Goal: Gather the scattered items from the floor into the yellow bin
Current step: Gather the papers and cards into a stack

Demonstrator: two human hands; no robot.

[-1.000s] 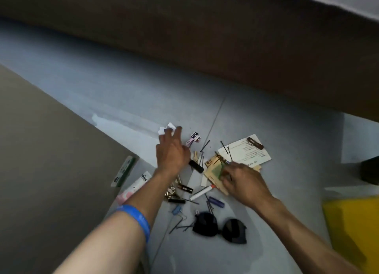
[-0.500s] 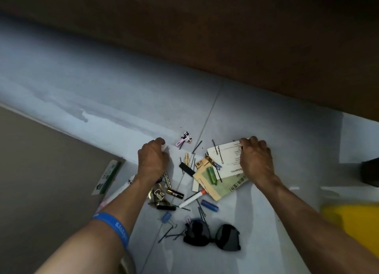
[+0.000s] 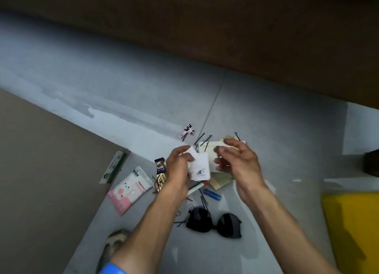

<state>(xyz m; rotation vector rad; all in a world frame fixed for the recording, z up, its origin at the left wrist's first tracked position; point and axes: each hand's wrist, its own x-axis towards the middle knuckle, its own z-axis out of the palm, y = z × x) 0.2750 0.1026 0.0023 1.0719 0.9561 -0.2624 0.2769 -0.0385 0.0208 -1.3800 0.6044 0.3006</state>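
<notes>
My left hand grips a few white cards above the pile on the grey floor. My right hand hovers just right of the cards, fingers curled, blurred; whether it pinches anything small is unclear. Beneath lie a white card and tan envelopes, black hairpins, a blue battery, a white pen, black sunglasses, a pink tissue pack and a small pink clip. The yellow bin sits at the right edge.
A brown mat covers the floor on the left, with a green-and-white packet on its edge. A dark wooden wall runs along the back. A gold clip bundle lies by my left wrist. My shoe shows at bottom.
Both hands have lifted off the floor and come together. My left hand now holds white cards; my right hand left the large white card's far edge.
</notes>
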